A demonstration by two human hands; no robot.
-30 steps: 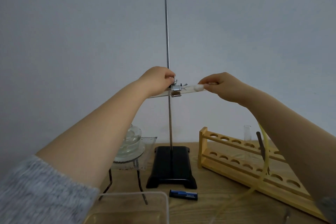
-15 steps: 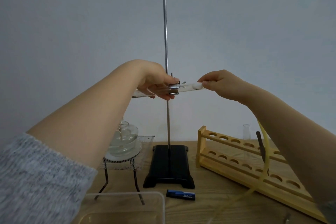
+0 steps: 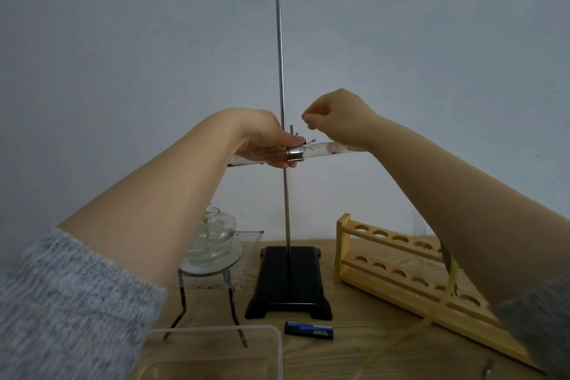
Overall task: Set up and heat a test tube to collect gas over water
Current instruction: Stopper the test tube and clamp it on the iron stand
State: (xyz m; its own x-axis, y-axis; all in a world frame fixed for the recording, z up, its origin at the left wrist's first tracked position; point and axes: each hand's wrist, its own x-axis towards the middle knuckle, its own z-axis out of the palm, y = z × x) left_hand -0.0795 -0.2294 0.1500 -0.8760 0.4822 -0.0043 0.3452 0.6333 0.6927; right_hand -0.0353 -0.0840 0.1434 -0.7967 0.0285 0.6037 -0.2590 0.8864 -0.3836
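One test tube (image 3: 324,149) in one clamp (image 3: 296,154): left hand (image 3: 268,139) grips it, right hand (image 3: 334,119) curled, holding nothing.

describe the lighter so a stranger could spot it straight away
Find the black rectangular base of the metal retort stand in the middle of the wooden table. Just in front of it lies the small dark blue lighter, flat on its side, the only blue thing there.

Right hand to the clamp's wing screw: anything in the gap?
Nothing visible. The right hand, fingers curled, hangs just above and right of the wing screw on the clamp, with only bare wall behind the gap. The left hand holds the test tube on the clamp's other side.
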